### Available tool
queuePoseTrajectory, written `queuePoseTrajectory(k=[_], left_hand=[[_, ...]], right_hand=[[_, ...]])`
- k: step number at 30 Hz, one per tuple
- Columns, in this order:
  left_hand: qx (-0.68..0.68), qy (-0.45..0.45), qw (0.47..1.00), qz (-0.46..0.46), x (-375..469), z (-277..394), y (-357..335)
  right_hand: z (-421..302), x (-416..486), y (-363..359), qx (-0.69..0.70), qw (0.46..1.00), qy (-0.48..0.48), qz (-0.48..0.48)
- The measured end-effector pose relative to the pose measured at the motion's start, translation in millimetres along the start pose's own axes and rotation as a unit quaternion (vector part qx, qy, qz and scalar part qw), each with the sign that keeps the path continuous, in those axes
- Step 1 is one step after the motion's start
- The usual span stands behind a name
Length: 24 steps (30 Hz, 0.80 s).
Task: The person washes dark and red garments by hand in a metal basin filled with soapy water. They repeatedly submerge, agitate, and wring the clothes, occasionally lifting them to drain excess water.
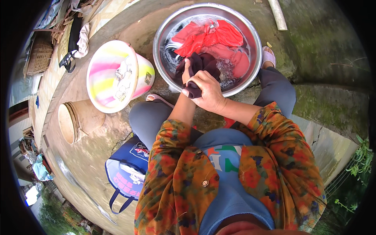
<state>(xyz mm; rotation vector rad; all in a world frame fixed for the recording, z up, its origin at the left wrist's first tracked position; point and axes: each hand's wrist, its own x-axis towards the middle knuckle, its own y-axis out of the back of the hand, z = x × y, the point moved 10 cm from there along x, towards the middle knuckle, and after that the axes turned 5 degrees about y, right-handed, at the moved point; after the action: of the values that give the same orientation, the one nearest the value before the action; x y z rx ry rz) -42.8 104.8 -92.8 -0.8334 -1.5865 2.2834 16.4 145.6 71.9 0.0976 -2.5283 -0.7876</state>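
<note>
A dark maroon cloth [205, 63] is bunched between my two hands at the near side of a wide metal basin [255, 44]. My right hand [209, 91] is closed around a twisted end of the cloth, above the basin's near rim. Behind it, my left hand [186, 72] grips the same cloth, thumb pointing up; most of its fingers are hidden. Part of the cloth hangs down to the sudsy water. A bright red garment [227, 33] and a paler red one [240, 62] lie partly submerged in the basin.
Left of the basin, a striped plastic bucket [101, 66] leans with pale patterned cloth [123, 79] inside. Beside it lies a beige bucket [89, 117]. A blue bag [123, 154] sits by my left leg. A pale pipe [277, 14] lies at upper right.
</note>
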Motion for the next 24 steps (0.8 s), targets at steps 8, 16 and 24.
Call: queuePoseTrajectory(k=[8, 16, 24], left_hand=[[0.237, -0.122, 0.933, 0.24, -17, 8, -3], [0.064, -0.041, 0.988, 0.132, 1, 17, 3], [0.035, -0.064, 0.994, 0.08, -2, -5, 11]], right_hand=[[195, 3, 18, -0.117, 0.909, -0.4, 0.027], [109, -4, 10, 0.135, 0.944, -0.269, 0.137], [66, 10, 2, -0.003, 0.986, -0.161, 0.051]])
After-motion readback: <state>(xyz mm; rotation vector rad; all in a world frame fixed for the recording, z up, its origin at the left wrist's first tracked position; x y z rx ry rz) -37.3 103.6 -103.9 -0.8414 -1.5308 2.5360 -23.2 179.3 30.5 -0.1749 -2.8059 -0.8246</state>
